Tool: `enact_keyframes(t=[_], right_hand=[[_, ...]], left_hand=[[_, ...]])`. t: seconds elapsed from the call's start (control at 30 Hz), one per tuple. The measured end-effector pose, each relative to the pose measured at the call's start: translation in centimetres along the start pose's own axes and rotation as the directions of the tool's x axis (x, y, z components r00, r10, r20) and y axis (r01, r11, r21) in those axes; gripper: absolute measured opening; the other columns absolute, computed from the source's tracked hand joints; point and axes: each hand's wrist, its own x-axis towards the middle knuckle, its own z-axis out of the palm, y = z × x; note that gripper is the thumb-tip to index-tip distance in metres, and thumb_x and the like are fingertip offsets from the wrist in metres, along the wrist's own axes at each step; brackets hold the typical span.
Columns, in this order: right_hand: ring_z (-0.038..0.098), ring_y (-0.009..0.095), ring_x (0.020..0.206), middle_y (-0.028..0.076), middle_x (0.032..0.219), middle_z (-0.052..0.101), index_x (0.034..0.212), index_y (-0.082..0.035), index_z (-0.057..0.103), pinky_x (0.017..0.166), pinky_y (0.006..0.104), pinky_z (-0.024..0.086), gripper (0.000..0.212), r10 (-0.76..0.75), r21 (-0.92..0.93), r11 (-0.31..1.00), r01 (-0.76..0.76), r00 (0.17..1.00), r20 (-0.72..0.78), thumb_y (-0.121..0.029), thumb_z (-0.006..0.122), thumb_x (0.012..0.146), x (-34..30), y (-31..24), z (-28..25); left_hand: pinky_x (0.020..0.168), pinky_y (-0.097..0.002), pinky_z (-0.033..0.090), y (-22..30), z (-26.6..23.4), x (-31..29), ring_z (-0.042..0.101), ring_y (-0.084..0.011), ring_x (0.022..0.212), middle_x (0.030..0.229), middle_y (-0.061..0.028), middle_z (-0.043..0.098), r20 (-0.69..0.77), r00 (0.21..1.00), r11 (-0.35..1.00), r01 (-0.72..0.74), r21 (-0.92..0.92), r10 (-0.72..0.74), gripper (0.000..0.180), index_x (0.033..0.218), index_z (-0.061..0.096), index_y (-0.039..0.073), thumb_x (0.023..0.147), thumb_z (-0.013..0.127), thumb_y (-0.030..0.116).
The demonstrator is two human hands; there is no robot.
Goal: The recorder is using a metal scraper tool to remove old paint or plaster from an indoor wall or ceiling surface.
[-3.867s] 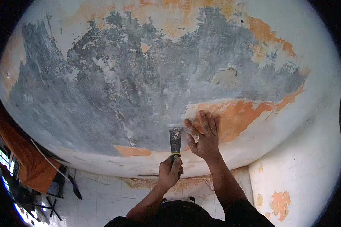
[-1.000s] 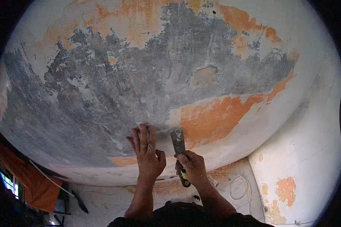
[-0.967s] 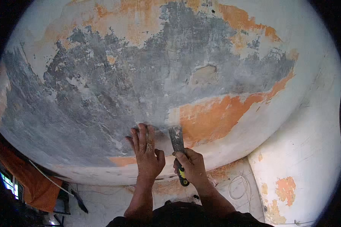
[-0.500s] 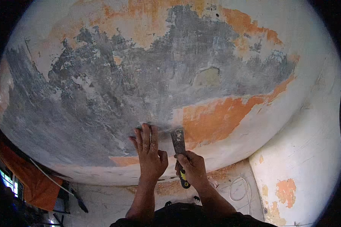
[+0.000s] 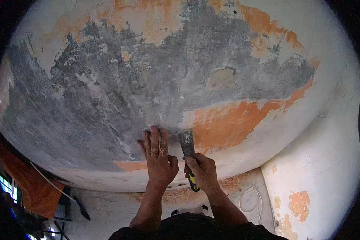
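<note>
My right hand [image 5: 203, 170] is wrapped round the black and yellow handle of a putty knife [image 5: 187, 143]. The knife's flat metal blade points away from me, its end against the wall [image 5: 156, 80] where grey surface meets a patch of orange paint [image 5: 224, 126]. Left of the blade, my left hand [image 5: 159, 156] lies on the grey part with fingers stretched out and holds nothing. Dust shows on its fingers. Whether the blade's edge is lifting any paint is too small to tell.
A paler patch [image 5: 223, 78] with a raised rim sits in the grey area. An orange cloth [image 5: 26, 180] hangs at the lower left beside a cable [image 5: 52, 183]. To the lower right are a coiled white cable [image 5: 250, 200] and another wall [image 5: 316, 172] with peeling paint.
My right hand and the putty knife have shifted slightly up along the wall. My left hand stays pressed in nearly the same place. The whole view has tilted a little.
</note>
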Motion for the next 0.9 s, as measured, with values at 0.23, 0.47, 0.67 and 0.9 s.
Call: enact_keyframes(t=[0.23, 0.47, 0.67, 0.9], right_hand=[[0.057, 0.012, 0.057, 0.006, 0.068, 0.06, 0.093, 0.003, 0.06, 0.054, 0.0279, 0.047, 0.031, 0.007, 0.086, 0.996, -0.009, 1.0, 0.03, -0.028, 0.055, 0.095, 0.2, -0.7, 0.6], [0.058, 0.013, 0.056, 0.007, 0.067, 0.06, 0.097, 0.005, 0.062, 0.053, 0.0289, 0.048, 0.029, 0.087, 0.08, 0.993, -0.086, 0.996, -0.01, -0.023, 0.054, 0.096, -0.9, -1.1, 0.4], [0.057, 0.014, 0.055, 0.008, 0.067, 0.06, 0.096, 0.006, 0.062, 0.052, 0.0284, 0.048, 0.029, 0.091, 0.104, 0.991, -0.089, 0.996, -0.01, -0.022, 0.054, 0.095, -0.3, -1.0, 0.7], [0.058, 0.012, 0.058, 0.007, 0.069, 0.06, 0.096, 0.003, 0.061, 0.055, 0.0277, 0.048, 0.031, 0.098, 0.039, 0.994, -0.097, 0.995, -0.03, -0.028, 0.056, 0.095, -0.9, 0.2, -0.5]], left_hand=[[0.11, -0.0647, 0.001, -0.1, -0.6, 0.1, 0.002, -0.0454, 0.142, 0.155, -0.0203, 0.009, 0.05, 0.999, 1.0, 0.014, 0.028, -0.015, 0.081, 0.147, 0.024, 0.003, 0.071, 0.05, 0.004], [0.11, -0.0643, 0.0, 0.3, -0.2, 0.4, 0.001, -0.0452, 0.142, 0.155, -0.0205, 0.008, 0.029, 0.999, 1.0, -0.015, -0.006, 0.016, 0.079, 0.147, 0.025, 0.003, 0.071, 0.049, 0.004], [0.11, -0.0651, 0.001, 0.0, 0.1, 0.2, 0.0, -0.0454, 0.142, 0.156, -0.0201, 0.008, 0.01, 0.999, 0.999, -0.031, 0.014, 0.031, 0.079, 0.146, 0.027, 0.003, 0.071, 0.05, 0.004], [0.11, -0.0654, 0.002, 0.3, 0.1, -0.1, 0.001, -0.0449, 0.142, 0.156, -0.0193, 0.007, 0.019, 1.0, 1.0, -0.018, 0.0, 0.018, 0.079, 0.147, 0.027, 0.005, 0.071, 0.05, 0.003]])
